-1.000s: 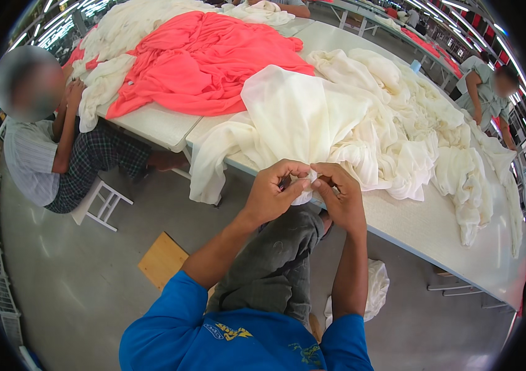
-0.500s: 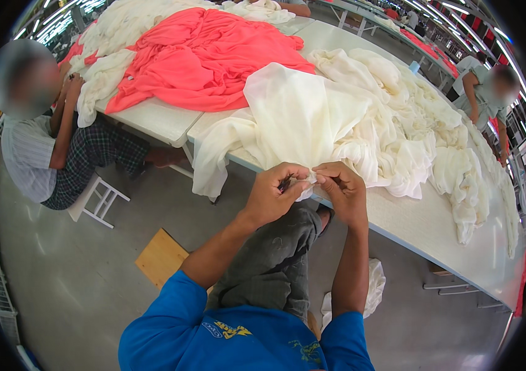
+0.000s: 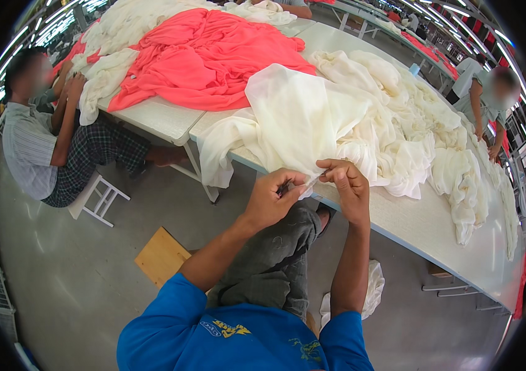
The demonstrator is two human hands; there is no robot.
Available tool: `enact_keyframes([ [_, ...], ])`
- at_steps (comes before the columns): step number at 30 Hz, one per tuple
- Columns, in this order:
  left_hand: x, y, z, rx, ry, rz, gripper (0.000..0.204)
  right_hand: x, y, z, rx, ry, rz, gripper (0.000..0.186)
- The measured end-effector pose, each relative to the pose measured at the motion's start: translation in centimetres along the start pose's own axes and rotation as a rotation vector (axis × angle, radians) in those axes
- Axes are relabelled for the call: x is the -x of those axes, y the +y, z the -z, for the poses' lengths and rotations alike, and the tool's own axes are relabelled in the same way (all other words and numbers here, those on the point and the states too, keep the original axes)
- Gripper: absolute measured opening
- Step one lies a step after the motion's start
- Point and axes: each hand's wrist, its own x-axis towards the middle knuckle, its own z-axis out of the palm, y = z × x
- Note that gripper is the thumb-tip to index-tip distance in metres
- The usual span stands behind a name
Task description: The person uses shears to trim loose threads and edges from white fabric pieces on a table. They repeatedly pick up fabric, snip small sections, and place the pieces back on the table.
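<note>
At the table's front edge, my left hand pinches a narrow strip of white cloth that drapes down from the pile. A small dark object, too hidden to name, sits inside its curled fingers. My right hand, a little to the right, grips the same strip between closed fingers, drawn out taut between the two hands. A heap of cream fabric covers the table to the right, and a coral-pink fabric pile lies behind and to the left.
A co-worker sits on a white stool at the left. Another co-worker stands at the far right. A wooden board and a crumpled white cloth are on the floor. Other tables stand behind.
My right hand has moved slightly right, away from my left, stretching the cloth between them. The co-worker at the right has brought both hands down onto the fabric.
</note>
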Motion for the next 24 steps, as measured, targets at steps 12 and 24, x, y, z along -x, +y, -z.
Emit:
enact_keyframes([
  [12,0.1,-0.6,0.2,0.150,-0.007,0.041,0.016,0.0,-0.1,-1.2,0.087,-0.017,0.030,0.022],
  [24,0.4,-1.0,0.1,0.141,0.020,0.054,0.015,0.2,-0.1,-1.0,0.014,0.030,-0.092,0.007],
])
